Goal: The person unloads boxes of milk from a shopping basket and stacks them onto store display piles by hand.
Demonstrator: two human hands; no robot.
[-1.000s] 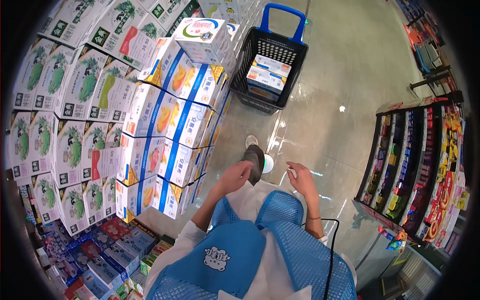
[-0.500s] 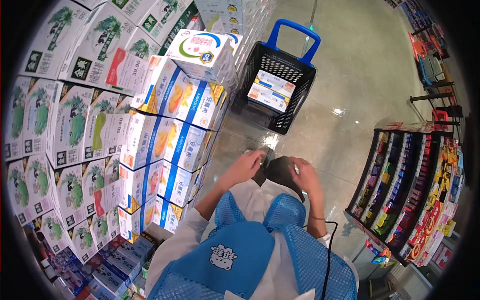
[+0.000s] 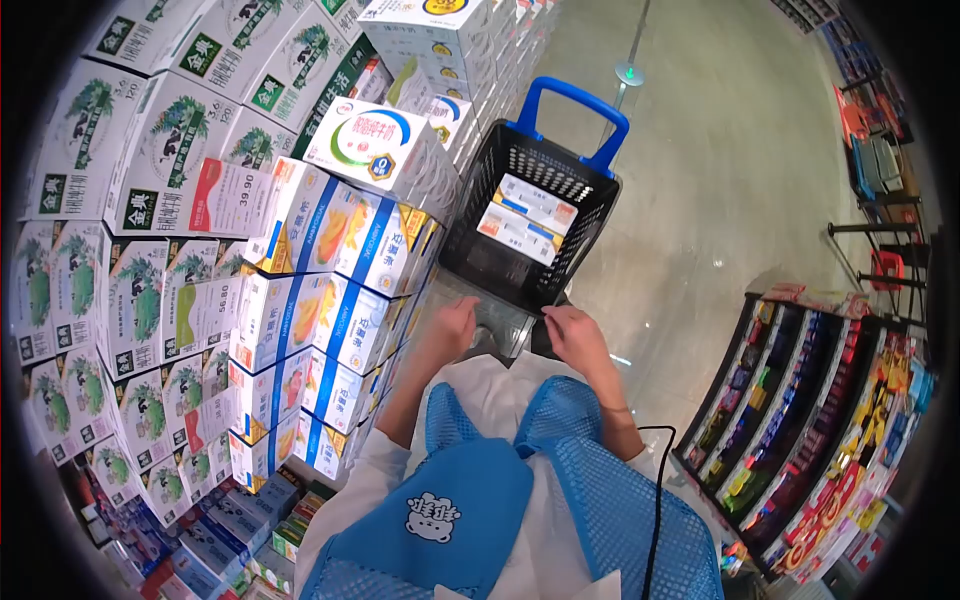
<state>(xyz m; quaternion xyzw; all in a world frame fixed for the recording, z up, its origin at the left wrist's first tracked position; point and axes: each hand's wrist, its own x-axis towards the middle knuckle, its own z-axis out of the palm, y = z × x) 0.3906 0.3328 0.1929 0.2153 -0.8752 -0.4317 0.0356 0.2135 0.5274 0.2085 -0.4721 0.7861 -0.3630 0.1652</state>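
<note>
and it's two cartons (image 3: 520, 238) in the black basket (image 3: 545, 160), with a tall stack (image 3: 345, 255) remaining alongside! left hand (image 3: 455, 325) loosely curled, seemingly empty; right hand (image 3: 575, 335) near the basket's close edge, fingers slack, clamped on nothing visible.

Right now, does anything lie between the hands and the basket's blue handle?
Yes: the black basket, holding white cartons, separates the left hand and right hand from its blue handle at the far end.
</note>
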